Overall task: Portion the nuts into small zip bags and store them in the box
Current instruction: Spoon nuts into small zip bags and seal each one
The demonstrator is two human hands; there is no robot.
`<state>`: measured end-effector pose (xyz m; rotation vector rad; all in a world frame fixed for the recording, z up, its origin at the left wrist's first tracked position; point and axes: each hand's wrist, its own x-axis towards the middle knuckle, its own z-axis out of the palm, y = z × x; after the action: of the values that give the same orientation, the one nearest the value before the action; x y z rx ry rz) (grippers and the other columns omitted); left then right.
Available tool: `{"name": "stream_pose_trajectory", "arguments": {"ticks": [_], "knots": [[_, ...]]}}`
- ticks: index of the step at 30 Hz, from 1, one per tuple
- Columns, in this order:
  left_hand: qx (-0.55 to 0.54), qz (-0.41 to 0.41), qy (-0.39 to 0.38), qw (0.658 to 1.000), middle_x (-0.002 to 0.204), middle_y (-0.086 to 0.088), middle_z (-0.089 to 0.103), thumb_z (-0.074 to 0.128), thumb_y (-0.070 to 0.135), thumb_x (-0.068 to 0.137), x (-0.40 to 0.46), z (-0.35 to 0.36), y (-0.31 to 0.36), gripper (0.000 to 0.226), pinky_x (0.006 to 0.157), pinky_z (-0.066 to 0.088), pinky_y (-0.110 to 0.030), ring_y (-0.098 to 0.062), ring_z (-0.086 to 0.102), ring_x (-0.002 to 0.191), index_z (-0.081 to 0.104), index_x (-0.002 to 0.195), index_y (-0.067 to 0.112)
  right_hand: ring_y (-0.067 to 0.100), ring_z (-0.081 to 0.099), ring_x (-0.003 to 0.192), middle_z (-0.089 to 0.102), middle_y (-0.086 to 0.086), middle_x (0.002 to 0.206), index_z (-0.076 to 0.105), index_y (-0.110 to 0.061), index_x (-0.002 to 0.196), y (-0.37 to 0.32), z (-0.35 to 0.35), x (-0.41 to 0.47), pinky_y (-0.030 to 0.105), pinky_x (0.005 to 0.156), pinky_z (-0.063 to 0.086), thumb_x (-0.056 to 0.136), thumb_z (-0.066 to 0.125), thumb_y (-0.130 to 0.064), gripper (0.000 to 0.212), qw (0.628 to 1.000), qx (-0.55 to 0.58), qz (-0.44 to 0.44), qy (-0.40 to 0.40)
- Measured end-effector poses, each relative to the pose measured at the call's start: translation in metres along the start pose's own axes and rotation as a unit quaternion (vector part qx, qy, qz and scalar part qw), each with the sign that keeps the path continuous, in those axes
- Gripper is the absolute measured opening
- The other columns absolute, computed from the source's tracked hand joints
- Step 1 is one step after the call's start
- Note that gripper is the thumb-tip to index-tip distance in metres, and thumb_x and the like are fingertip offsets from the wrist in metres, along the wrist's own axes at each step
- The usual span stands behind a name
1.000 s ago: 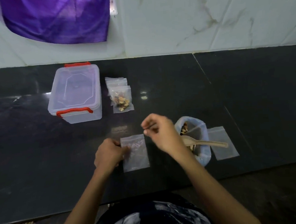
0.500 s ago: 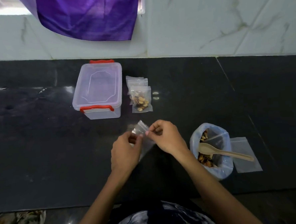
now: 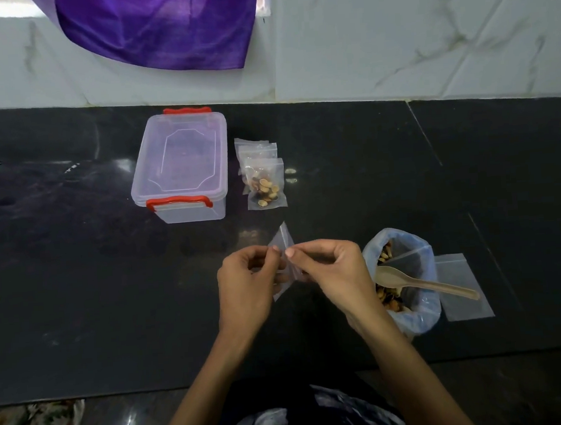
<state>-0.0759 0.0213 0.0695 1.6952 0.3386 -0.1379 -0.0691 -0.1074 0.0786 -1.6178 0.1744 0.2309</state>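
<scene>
Nuts (image 3: 387, 292) in the big soft bag (image 3: 420, 315), just beside the right hand (image 3: 338, 274) on its outer side, with a spoon (image 3: 421, 284) lying across the top. Small and hard, probably quick to roll away if spilled. Best lifted with the spoon, a few at a time.

Small zip bag (image 3: 282, 241) up off the bench (image 3: 80, 290), between both hands. Pinched at its top edge by the left hand (image 3: 244, 280) on one side and by the right hand on the other, fingertips nearly touching. Looks empty, thin, clear, floppy and very light. Likely slippery too, so best held right at the two lips of the mouth and pulled gently apart. Easy to crumple if squeezed hard.

Filled small bag (image 3: 266, 188) flat on the bench, well ahead of the hands, on top of more little bags. Box (image 3: 181, 166) with red clips just to the left of it, lid on. Stiff and light by the look of it; clips to pop first. Spare empty bag (image 3: 464, 286) flat on the bench, past the nut bag.
</scene>
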Motion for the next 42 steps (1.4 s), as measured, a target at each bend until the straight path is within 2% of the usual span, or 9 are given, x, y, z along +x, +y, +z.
{"name": "stream_pose_trajectory", "arguments": {"ticks": [5,10,13,17,23,31,35,39,42], "knots": [[-0.002,-0.012,-0.022,1.000,0.083,-0.001,0.072,0.060,0.028,0.088,-0.003,-0.001,-0.001,0.017,0.059,0.058,-0.023,-0.010,0.071,0.068,0.069,0.087,0.014,0.007,0.069,0.080,0.073,-0.002,0.083,0.073,-0.016,0.089,0.007,0.001,-0.002,0.022,0.075,0.055,0.083,0.067,-0.009,0.010,0.996,-0.086,-0.018,-0.036],[0.060,0.005,-0.051,0.997,0.083,-0.001,0.070,0.054,0.020,0.093,-0.008,-0.005,-0.002,0.015,0.061,0.059,-0.026,-0.011,0.070,0.065,0.067,0.087,0.015,0.008,0.070,0.077,0.073,0.002,0.081,0.073,-0.011,0.086,0.004,-0.003,-0.007,0.018,0.067,0.055,0.076,0.074,-0.009,0.010,0.999,-0.027,0.033,-0.030],[0.164,0.045,-0.014,0.985,0.073,0.005,0.069,0.063,0.020,0.089,-0.011,-0.006,-0.003,0.012,0.060,0.057,-0.022,-0.005,0.067,0.060,0.069,0.079,0.017,0.007,0.069,0.074,0.073,-0.002,0.077,0.074,-0.017,0.081,0.009,0.003,-0.016,0.022,0.069,0.056,0.077,0.074,-0.014,0.005,0.995,-0.095,0.018,0.009],[0.248,0.091,0.015,0.964,0.059,0.002,0.066,0.071,0.020,0.081,-0.016,-0.006,0.003,0.015,0.055,0.056,-0.027,-0.008,0.064,0.053,0.069,0.069,0.012,-0.004,0.064,0.070,0.070,-0.010,0.075,0.071,-0.020,0.084,0.010,0.012,-0.031,0.010,0.063,0.051,0.082,0.069,-0.017,0.004,0.973,-0.224,-0.034,0.051],[0.256,0.097,-0.024,0.962,0.055,-0.001,0.066,0.073,0.020,0.080,-0.020,-0.009,0.009,0.019,0.054,0.056,-0.027,-0.009,0.064,0.049,0.068,0.064,0.010,-0.005,0.059,0.059,0.063,-0.010,0.070,0.044,-0.029,0.098,0.001,0.008,-0.039,0.012,0.056,0.045,0.085,0.065,-0.015,0.028,0.974,-0.219,-0.012,0.062],[0.273,0.101,0.013,0.957,0.050,0.000,0.062,0.071,0.019,0.076,-0.033,-0.004,0.007,0.020,0.045,0.049,-0.018,-0.008,0.059,0.045,0.065,0.057,0.013,0.008,0.052,0.066,0.053,-0.004,0.080,0.044,-0.024,0.083,0.006,0.011,-0.044,0.023,0.057,0.047,0.086,0.058,-0.006,0.023,0.911,-0.352,-0.114,0.183],[0.254,0.096,0.015,0.962,0.058,0.001,0.066,0.067,0.021,0.082,-0.042,0.000,0.000,0.019,0.052,0.056,-0.024,-0.008,0.063,0.051,0.067,0.064,0.015,0.007,0.056,0.074,0.055,-0.007,0.087,0.054,-0.024,0.078,0.006,0.001,-0.051,0.020,0.066,0.050,0.087,0.058,-0.005,0.022,0.928,-0.345,-0.099,0.104],[0.246,0.114,0.016,0.962,0.063,0.005,0.066,0.063,0.026,0.086,-0.044,0.000,-0.001,0.019,0.056,0.058,-0.026,-0.006,0.065,0.056,0.064,0.067,0.022,0.019,0.058,0.098,0.061,0.004,0.105,0.071,-0.014,0.093,0.003,-0.005,-0.055,0.027,0.084,0.046,0.088,0.052,0.000,0.024,0.929,-0.359,-0.087,0.015],[0.251,0.135,0.004,0.958,0.063,0.007,0.065,0.059,0.033,0.086,-0.045,0.000,-0.002,0.022,0.057,0.056,-0.023,-0.003,0.063,0.056,0.065,0.069,0.021,0.017,0.058,0.105,0.063,0.004,0.114,0.067,-0.015,0.111,-0.002,-0.007,-0.054,0.025,0.086,0.045,0.094,0.048,-0.008,0.027,0.913,-0.407,-0.033,-0.027]]}}
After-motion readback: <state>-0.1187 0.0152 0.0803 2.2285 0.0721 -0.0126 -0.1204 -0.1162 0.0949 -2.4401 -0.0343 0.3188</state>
